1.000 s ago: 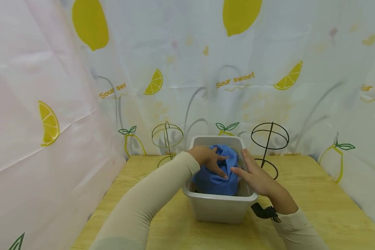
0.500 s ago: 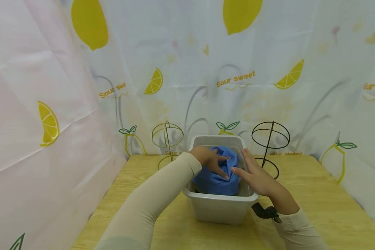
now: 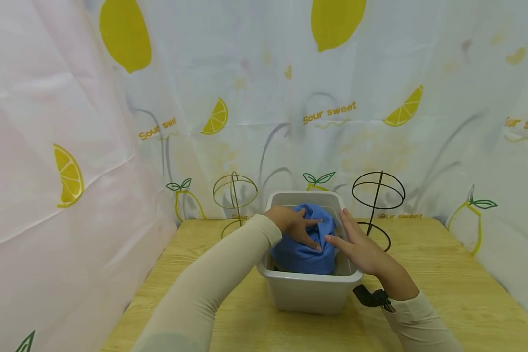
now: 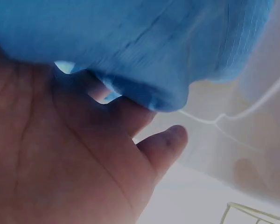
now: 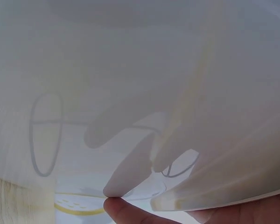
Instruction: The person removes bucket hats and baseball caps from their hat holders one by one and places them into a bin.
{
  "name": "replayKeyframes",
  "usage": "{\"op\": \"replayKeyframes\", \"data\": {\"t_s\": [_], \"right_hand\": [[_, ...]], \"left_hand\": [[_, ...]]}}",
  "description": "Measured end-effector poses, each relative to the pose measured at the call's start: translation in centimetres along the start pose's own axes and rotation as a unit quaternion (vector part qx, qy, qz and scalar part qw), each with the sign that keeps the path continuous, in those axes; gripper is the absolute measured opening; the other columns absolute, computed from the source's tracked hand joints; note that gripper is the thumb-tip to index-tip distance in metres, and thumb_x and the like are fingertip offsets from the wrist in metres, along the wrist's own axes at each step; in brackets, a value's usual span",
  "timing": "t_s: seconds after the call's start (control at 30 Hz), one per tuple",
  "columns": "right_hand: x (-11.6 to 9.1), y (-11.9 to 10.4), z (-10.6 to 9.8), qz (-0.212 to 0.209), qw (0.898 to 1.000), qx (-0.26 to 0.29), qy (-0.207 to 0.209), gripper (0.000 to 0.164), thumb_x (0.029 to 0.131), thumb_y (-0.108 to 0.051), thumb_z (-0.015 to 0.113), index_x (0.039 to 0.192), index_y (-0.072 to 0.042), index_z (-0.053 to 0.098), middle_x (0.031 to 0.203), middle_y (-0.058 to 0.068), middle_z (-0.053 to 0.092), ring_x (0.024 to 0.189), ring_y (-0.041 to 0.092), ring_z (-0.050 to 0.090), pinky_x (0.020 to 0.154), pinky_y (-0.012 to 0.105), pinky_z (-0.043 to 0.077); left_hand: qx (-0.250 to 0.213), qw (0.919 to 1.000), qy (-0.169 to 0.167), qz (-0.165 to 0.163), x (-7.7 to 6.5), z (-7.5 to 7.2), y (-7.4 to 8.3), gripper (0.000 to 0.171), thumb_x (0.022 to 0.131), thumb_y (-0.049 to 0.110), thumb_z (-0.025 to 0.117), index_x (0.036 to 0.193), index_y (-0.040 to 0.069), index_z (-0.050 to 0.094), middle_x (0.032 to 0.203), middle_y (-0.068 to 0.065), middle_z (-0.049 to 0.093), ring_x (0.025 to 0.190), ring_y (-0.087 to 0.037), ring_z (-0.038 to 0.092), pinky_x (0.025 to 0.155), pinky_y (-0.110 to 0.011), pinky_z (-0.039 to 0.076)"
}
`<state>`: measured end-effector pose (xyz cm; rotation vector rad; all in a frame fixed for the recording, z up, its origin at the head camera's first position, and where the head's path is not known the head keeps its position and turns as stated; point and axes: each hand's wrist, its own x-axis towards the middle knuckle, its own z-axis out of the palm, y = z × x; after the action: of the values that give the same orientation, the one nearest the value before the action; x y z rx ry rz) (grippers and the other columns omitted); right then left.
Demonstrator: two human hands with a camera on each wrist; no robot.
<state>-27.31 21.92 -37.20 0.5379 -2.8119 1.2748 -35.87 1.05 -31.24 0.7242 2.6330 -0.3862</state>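
Observation:
A blue piece of stitched cloth [image 3: 308, 261], rounded and creased, lies in a light-grey plastic bin [image 3: 310, 293] in the head view. My left hand [image 3: 292, 226] reaches in over the bin's left side and rests on the cloth, fingers spread, thumb apart from the index finger. In the left wrist view, a fold of the blue cloth [image 4: 130, 37] hides most fingers of that hand [image 4: 74, 154]. My right hand [image 3: 363, 252] lies across the bin's right rim, fingers extended, thumb pointing at the cloth. Pale bin wall [image 5: 130, 70] fills most of the right wrist view, with fingertips at its lower edge.
Behind the bin stand a gold wire stand [image 3: 235, 193] on the left and a black wire stand [image 3: 378, 193] on the right. A wood-grain table [image 3: 435, 293] carries everything. Lemon-print curtains [image 3: 264, 98] hang along the back and sides.

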Motion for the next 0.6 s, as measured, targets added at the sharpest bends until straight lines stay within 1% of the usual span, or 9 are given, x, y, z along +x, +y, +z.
{"op": "replayKeyframes", "data": {"t_s": [0.1, 0.2, 0.4, 0.5, 0.6], "right_hand": [[0.1, 0.1, 0.0, -0.001, 1.0, -0.004, 0.003, 0.093, 0.105, -0.052, 0.049, 0.167, -0.011, -0.008, 0.174, 0.014, -0.012, 0.158, 0.049, -0.007, 0.115, 0.08, 0.006], [0.3, 0.2, -0.1, 0.0, 1.0, -0.006, 0.007, 0.093, 0.105, -0.053, 0.048, 0.167, -0.01, -0.007, 0.174, 0.014, -0.012, 0.158, 0.049, -0.007, 0.115, 0.08, 0.005], [0.5, 0.2, -0.1, 0.008, 1.0, -0.005, 0.003, 0.095, 0.104, -0.055, 0.048, 0.167, -0.01, -0.008, 0.174, 0.014, -0.013, 0.157, 0.05, -0.007, 0.114, 0.081, 0.006], [0.5, 0.3, -0.1, 0.008, 1.0, -0.005, 0.007, 0.094, 0.105, -0.055, 0.048, 0.167, -0.01, -0.007, 0.174, 0.015, -0.012, 0.158, 0.049, -0.006, 0.114, 0.081, 0.006], [0.6, 0.3, 0.0, 0.005, 1.0, -0.005, 0.014, 0.094, 0.104, -0.054, 0.049, 0.167, -0.009, -0.006, 0.174, 0.017, -0.009, 0.158, 0.049, -0.004, 0.115, 0.08, 0.007]], "left_hand": [[-0.004, 1.0, 0.001, 0.004, 0.0, -0.4, -0.4, 0.097, 0.076, 0.097, 0.042, 0.158, 0.062, 0.006, 0.176, 0.001, 0.005, 0.159, -0.036, 0.019, 0.119, -0.059, 0.032], [-0.012, 0.9998, 0.009, 0.011, -0.2, -1.0, -0.8, 0.097, 0.077, 0.096, 0.041, 0.16, 0.059, 0.007, 0.176, -0.001, 0.004, 0.16, -0.036, 0.017, 0.121, -0.062, 0.028], [-0.029, 0.9989, 0.027, 0.024, -1.4, -2.1, -1.8, 0.095, 0.082, 0.092, 0.042, 0.163, 0.053, 0.011, 0.176, -0.004, 0.004, 0.159, -0.04, 0.018, 0.121, -0.065, 0.025], [-0.035, 0.9978, 0.049, 0.028, -2.0, -2.5, -2.6, 0.094, 0.084, 0.091, 0.041, 0.164, 0.05, 0.013, 0.176, -0.004, 0.005, 0.159, -0.037, 0.019, 0.122, -0.063, 0.026], [-0.047, 0.9963, 0.068, 0.022, -2.7, -2.7, -3.8, 0.095, 0.084, 0.09, 0.044, 0.164, 0.049, 0.013, 0.176, -0.004, 0.006, 0.16, -0.035, 0.018, 0.121, -0.064, 0.028]]}}
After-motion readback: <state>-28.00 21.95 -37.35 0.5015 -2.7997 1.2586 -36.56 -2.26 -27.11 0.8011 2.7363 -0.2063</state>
